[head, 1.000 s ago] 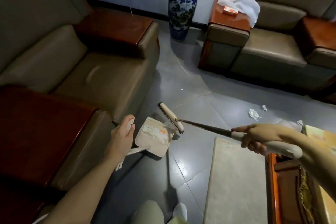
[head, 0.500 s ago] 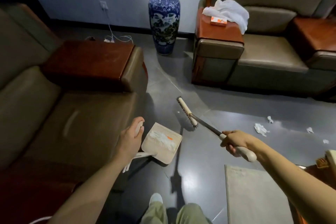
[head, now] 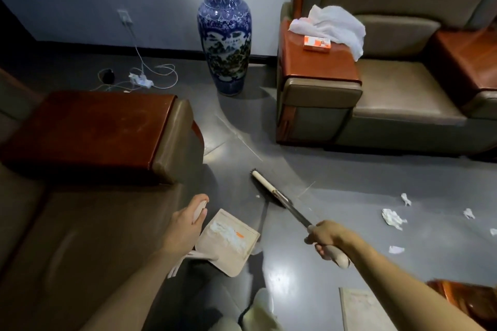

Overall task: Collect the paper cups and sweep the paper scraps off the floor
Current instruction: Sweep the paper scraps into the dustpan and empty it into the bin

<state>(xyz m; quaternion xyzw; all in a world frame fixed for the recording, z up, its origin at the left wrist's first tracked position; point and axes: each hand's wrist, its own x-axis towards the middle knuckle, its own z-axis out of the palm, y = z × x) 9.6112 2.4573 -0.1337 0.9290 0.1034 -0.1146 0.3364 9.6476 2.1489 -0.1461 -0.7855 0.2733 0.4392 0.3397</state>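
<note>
A tan leather armchair with a red-brown wooden armrest top point(head: 94, 126) fills the left, and a matching sofa point(head: 398, 88) stands across the glossy grey floor point(head: 349, 169). Between them, by the wall, stands a tall blue-and-white porcelain vase point(head: 224, 35), painted with a landscape; its small characters are too fine to read. The long broom with a dark metal shaft and a cream head point(head: 266, 187) runs from lower right up to the left. Its head lies nearly in line with the shaft, low at the floor, with the dark bristles turned towards the cream plastic dustpan point(head: 231, 250). That pan sits just left of the broom, its tray face up, carrying white scraps and an orange mark. The left hand point(head: 185, 226) curls its fingers round the pan's upright cream handle. The right hand point(head: 326, 239) grips the broom's cream grip with all fingers wrapped tight. Crumpled white paper scraps point(head: 392, 219) lie scattered on the floor to the right, well apart from the broom head. A small orange-and-white box point(head: 316, 43) on the sofa's armrest bears print too blurred to read.
</note>
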